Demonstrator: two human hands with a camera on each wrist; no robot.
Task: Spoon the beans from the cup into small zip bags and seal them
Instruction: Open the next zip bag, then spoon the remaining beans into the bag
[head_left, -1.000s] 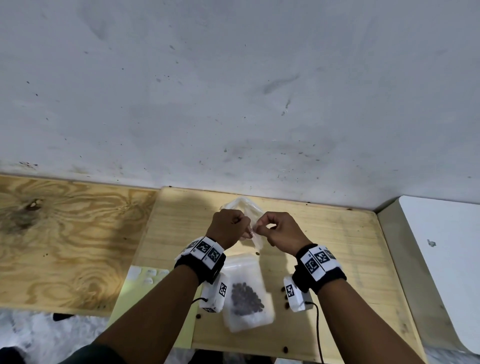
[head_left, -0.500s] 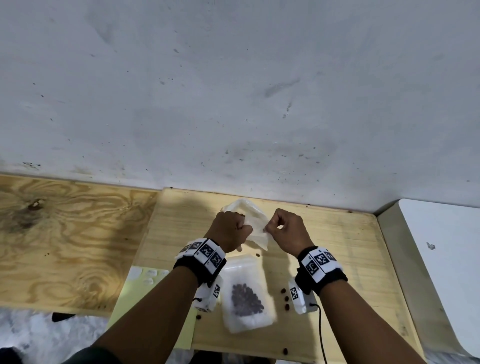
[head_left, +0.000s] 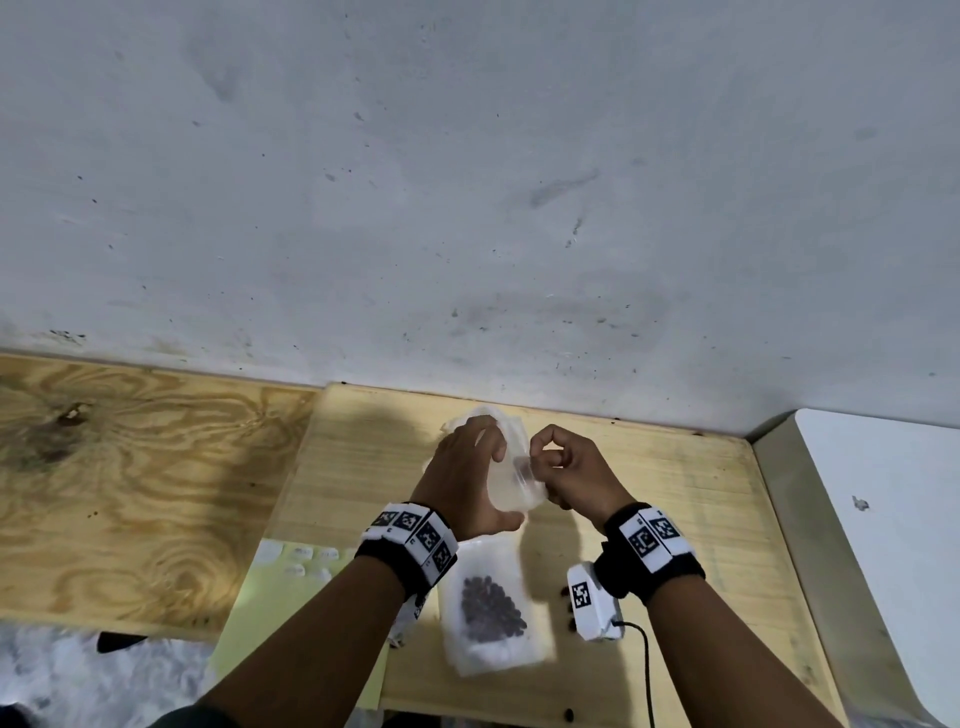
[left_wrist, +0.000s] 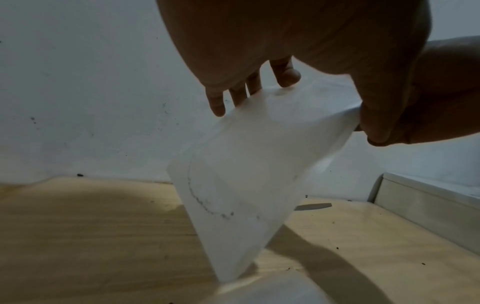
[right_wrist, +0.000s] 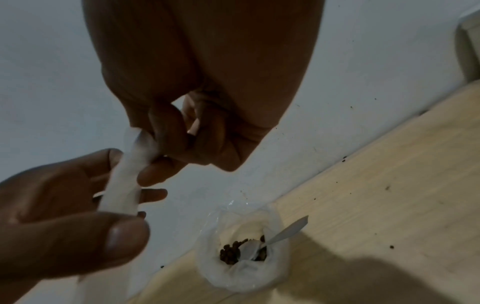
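Above the pale wooden board (head_left: 675, 499) I hold an empty translucent zip bag (head_left: 514, 491). My left hand (head_left: 485, 483) holds it between the thumb and spread fingers (left_wrist: 218, 102), and the bag (left_wrist: 246, 185) hangs down from them. My right hand (head_left: 540, 460) pinches the bag's upper edge (right_wrist: 124, 185) between thumb and forefinger. Beyond the hands, near the wall, stands the cup (right_wrist: 241, 253) of dark beans with a white spoon (right_wrist: 283, 234) in it. In the head view my left hand mostly hides the cup.
A zip bag filled with beans (head_left: 491, 608) lies on the board below my wrists, with loose beans (head_left: 563, 605) beside it. A yellow-green sheet (head_left: 291, 613) lies to the left, a white surface (head_left: 883, 519) to the right. The grey wall (head_left: 467, 208) stands just behind.
My left hand has uncurled from a fist and now holds the bag between thumb and spread fingers. The bag has swung round nearer to me; the right hand still pinches its edge.
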